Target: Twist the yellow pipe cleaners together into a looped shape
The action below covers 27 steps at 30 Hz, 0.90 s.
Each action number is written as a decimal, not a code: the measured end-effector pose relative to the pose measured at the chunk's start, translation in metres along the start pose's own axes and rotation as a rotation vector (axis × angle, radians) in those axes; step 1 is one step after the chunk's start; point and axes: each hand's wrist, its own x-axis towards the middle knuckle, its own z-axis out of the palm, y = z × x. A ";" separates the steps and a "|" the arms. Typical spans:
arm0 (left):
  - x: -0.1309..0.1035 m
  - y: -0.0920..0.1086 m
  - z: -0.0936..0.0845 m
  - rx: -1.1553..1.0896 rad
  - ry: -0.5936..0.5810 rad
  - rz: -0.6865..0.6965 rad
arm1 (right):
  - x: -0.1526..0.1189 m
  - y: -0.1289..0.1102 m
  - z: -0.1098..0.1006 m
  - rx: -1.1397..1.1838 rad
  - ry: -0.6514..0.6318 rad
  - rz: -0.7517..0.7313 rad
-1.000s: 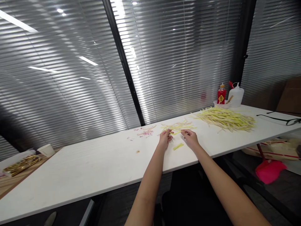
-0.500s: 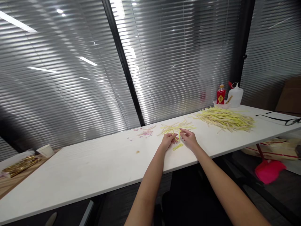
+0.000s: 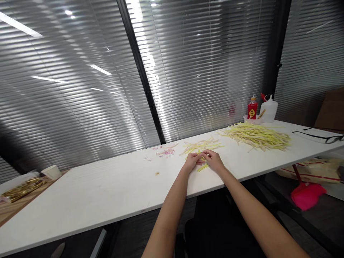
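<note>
In the head view, a white desk [image 3: 115, 190] runs along blinds [image 3: 80, 96]. On it: one red bottle [image 3: 252, 109], one white bottle [image 3: 269, 110], one large heap of strips [image 3: 258, 137], one small heap [image 3: 202, 144]. Left hand [image 3: 191, 161] and right hand [image 3: 213, 160], close together before the small heap, pinch strips.

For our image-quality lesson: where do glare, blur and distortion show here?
Head view: light streaks glare across the blinds; head view: fine detail in the yellow bundle by the left hand looks soft; head view: the black post leans, perhaps from distortion or tilt.
</note>
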 end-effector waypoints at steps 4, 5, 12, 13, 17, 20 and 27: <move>-0.004 0.005 0.002 -0.022 -0.010 -0.002 | -0.001 -0.004 -0.002 -0.010 -0.018 0.006; -0.006 0.006 0.002 -0.030 -0.009 -0.001 | -0.001 -0.004 -0.003 -0.026 -0.017 0.017; -0.011 0.012 0.005 -0.032 0.012 -0.010 | -0.003 -0.006 -0.005 -0.169 0.002 0.037; -0.011 0.012 0.005 -0.039 0.023 -0.010 | -0.003 -0.007 -0.005 -0.184 0.003 0.027; -0.006 0.009 0.004 -0.068 0.089 0.020 | -0.004 -0.013 -0.005 -0.230 -0.009 -0.038; -0.004 0.008 0.001 -0.068 0.164 0.030 | -0.005 -0.012 -0.003 -0.266 -0.022 -0.099; -0.002 0.007 -0.001 -0.033 0.178 0.037 | -0.006 -0.005 0.000 -0.416 -0.018 -0.168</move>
